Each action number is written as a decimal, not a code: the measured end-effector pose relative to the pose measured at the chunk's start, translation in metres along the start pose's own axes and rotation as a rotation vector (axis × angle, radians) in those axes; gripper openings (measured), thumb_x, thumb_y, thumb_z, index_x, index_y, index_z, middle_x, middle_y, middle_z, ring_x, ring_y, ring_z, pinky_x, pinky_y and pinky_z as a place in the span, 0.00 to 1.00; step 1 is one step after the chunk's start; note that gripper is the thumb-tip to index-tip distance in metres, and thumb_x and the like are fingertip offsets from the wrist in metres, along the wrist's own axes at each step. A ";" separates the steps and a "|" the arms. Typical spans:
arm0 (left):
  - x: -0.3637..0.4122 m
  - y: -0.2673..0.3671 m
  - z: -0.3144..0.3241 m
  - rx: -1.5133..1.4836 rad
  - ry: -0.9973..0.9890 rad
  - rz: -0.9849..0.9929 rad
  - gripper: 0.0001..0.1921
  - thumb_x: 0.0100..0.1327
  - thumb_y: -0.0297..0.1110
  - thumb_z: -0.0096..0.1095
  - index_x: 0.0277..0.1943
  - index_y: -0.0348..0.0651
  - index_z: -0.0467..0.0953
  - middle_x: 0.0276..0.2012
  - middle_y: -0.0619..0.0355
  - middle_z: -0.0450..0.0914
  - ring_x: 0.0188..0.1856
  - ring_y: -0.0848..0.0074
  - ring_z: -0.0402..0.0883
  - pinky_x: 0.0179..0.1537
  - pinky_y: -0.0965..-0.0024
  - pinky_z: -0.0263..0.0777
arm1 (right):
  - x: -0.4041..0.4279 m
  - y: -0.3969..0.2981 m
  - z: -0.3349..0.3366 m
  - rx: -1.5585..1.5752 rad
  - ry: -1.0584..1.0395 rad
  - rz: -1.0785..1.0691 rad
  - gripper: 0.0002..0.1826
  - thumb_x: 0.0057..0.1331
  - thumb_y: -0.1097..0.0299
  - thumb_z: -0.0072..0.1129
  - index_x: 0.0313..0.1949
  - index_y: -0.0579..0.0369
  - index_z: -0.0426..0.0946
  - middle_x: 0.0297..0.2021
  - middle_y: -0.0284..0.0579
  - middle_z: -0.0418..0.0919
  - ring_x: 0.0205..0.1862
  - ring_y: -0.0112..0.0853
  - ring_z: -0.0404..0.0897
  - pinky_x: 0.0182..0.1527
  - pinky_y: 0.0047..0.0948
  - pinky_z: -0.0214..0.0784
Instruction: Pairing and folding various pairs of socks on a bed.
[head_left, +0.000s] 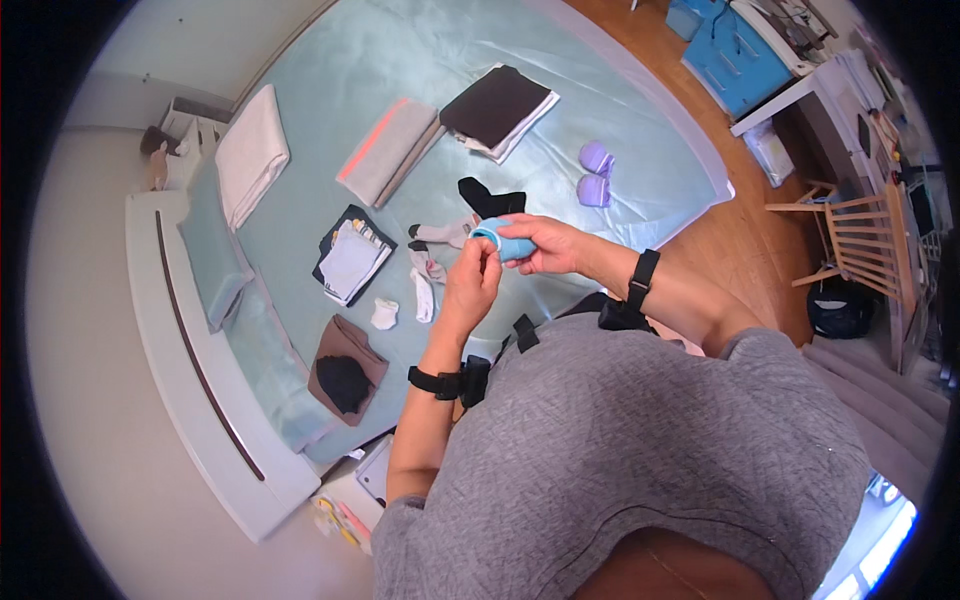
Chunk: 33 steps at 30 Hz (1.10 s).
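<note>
My right hand (551, 244) is wrapped around a light-blue rolled piece of cloth (514, 244), perhaps a sock. The fingertips of my left hand (474, 274) pinch its open, turned-over edge. Both hands are above the bed. Just beyond them lies a black sock (491, 200). Pale grey socks with dark tips (442, 234) rest on the sheet left of my hands, one partly hidden behind the blue cloth. A white sock (423, 295) lies nearest my left wrist, and a small white sock (385, 313) sits further left.
On the bed (600, 285) stand folded clothes: a black-topped stack (499, 105), a grey stack (390, 150), a light-blue-topped stack (351, 251), a white folded cloth (253, 154), and brown cloth (345, 337) under a black bundle (343, 381). A purple bundle (595, 176) lies right. A wooden chair (862, 240) stands beyond.
</note>
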<state>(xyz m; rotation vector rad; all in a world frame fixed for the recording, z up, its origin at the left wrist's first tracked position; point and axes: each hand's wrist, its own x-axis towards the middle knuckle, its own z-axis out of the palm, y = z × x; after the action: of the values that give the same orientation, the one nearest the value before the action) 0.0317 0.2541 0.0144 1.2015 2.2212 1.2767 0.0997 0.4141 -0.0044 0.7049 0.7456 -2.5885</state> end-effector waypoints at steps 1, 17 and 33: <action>0.000 -0.003 0.000 -0.070 -0.087 -0.111 0.05 0.60 0.24 0.51 0.38 0.36 0.65 0.27 0.60 0.71 0.26 0.80 0.70 0.28 0.77 0.65 | 0.004 0.002 -0.006 0.004 -0.002 0.009 0.13 0.57 0.65 0.54 0.43 0.47 0.69 0.31 0.36 0.72 0.29 0.25 0.71 0.23 0.23 0.60; -0.065 -0.090 0.021 0.191 -0.215 -0.803 0.11 0.55 0.30 0.54 0.41 0.37 0.71 0.21 0.53 0.74 0.24 0.69 0.74 0.28 0.68 0.68 | 0.105 -0.014 -0.229 -1.008 0.651 -0.151 0.36 0.38 0.77 0.56 0.52 0.50 0.65 0.43 0.50 0.71 0.45 0.40 0.71 0.45 0.32 0.66; -0.140 -0.168 0.059 0.013 -0.102 -1.038 0.09 0.55 0.28 0.55 0.38 0.35 0.72 0.22 0.52 0.75 0.24 0.71 0.74 0.28 0.70 0.68 | 0.186 -0.040 -0.206 -1.910 0.696 -0.569 0.21 0.49 0.72 0.52 0.45 0.54 0.71 0.44 0.51 0.71 0.46 0.45 0.69 0.48 0.40 0.63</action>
<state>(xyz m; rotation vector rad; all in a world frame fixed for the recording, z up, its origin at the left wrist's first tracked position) 0.0663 0.1344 -0.1750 0.0048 2.2247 0.7223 0.0051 0.5280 -0.2426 0.5789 3.0269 -0.6740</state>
